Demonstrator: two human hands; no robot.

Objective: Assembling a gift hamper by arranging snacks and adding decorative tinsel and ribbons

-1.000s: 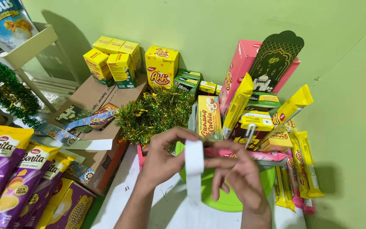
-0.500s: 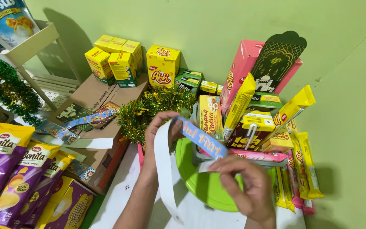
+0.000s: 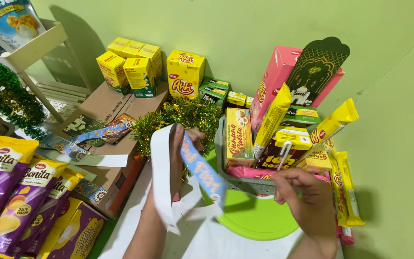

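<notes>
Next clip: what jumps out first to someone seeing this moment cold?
The left hand holds up a looped paper ribbon, white outside and blue-patterned inside, at centre. Right of it, a grey basket is crammed with yellow snack packs and a pink box. Purple snack bags line the lower left.

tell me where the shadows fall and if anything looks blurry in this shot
Head view: light comes from the front left, so the pink box and dark card topper throw soft shadows rightward on the green wall; the right hand shades the green lid; the ribbon on the left hand is slightly motion-blurred.
</notes>
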